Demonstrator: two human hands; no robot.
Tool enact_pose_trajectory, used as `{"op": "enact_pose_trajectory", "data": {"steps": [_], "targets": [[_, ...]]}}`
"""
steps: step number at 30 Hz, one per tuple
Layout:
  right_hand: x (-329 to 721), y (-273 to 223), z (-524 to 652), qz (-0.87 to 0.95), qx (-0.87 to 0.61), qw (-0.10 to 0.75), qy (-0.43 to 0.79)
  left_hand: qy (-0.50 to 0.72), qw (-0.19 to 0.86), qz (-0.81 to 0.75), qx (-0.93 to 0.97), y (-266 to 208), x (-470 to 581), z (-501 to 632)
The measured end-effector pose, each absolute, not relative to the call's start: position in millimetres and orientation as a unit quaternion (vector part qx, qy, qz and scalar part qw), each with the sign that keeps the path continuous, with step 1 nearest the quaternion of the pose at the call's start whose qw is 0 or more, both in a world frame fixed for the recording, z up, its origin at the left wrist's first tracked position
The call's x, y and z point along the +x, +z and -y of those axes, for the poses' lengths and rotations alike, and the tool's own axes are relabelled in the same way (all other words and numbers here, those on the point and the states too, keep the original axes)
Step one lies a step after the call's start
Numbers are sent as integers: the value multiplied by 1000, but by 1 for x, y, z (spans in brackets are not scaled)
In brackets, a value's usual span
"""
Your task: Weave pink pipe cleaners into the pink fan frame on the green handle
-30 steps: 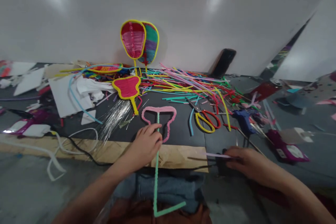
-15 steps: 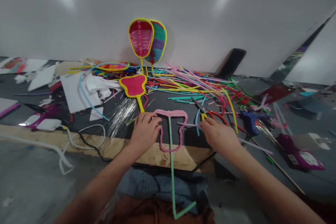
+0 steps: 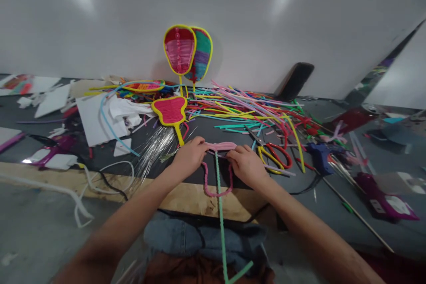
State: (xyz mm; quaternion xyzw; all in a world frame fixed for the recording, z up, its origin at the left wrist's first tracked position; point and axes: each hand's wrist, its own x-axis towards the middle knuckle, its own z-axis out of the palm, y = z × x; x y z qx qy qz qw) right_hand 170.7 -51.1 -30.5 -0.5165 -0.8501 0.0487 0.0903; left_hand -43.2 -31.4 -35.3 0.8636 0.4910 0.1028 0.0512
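Observation:
A pink pipe-cleaner frame point(image 3: 218, 195), rounded at the bottom with a thicker wrapped top band, lies over the table's front edge. A twisted mint-green pipe-cleaner stem point(image 3: 220, 213) runs down its middle and hangs past the edge, bent at the low end. My left hand point(image 3: 190, 154) pinches the frame's upper left corner. My right hand point(image 3: 248, 165) is closed at the upper right corner on a lavender pipe cleaner point(image 3: 281, 170). One stretch of it passes under the top band; the other end sticks out to the right. My fingers hide both upper corners.
Scissors point(image 3: 279, 153) with red and yellow handles lie right of my right hand, near a blue glue gun point(image 3: 320, 157). A finished pink fan shape point(image 3: 170, 111), silver tinsel strands point(image 3: 155, 146) and piled pipe cleaners point(image 3: 233, 104) lie behind. A phone point(image 3: 296, 80) leans on the wall.
My right hand has moved left from beside the scissors to the frame's right corner, bringing the lavender pipe cleaner across beneath the top band. My left hand stays at the left corner.

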Motion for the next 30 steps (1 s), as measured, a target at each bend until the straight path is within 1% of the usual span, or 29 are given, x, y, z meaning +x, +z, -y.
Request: {"op": "enact_pose_trajectory", "data": {"steps": [2, 5, 9, 12, 17, 23, 26, 30], "targets": [[172, -31, 51, 848, -517, 96, 59, 78, 16, -481, 873, -35, -42, 27], [172, -30, 51, 846, -521, 95, 65, 74, -32, -459, 885, -37, -40, 22], [171, -29, 52, 838, -535, 86, 59, 87, -56, -397, 912, -35, -43, 21], [170, -24, 52, 835, -545, 61, 51, 97, -27, -396, 913, -35, -48, 21], [164, -14, 44, 853, -520, -8, 47, 129, 69, -404, 903, -43, -53, 18], [152, -12, 36, 848, -525, -32, 68, 172, 157, -432, 871, -43, -59, 11], [153, -11, 39, 845, -528, -31, 77, 205, 161, -423, 868, -40, -65, 7], [160, -6, 45, 853, -514, -36, 82, 246, 121, -471, 839, -34, -73, 3]]}}
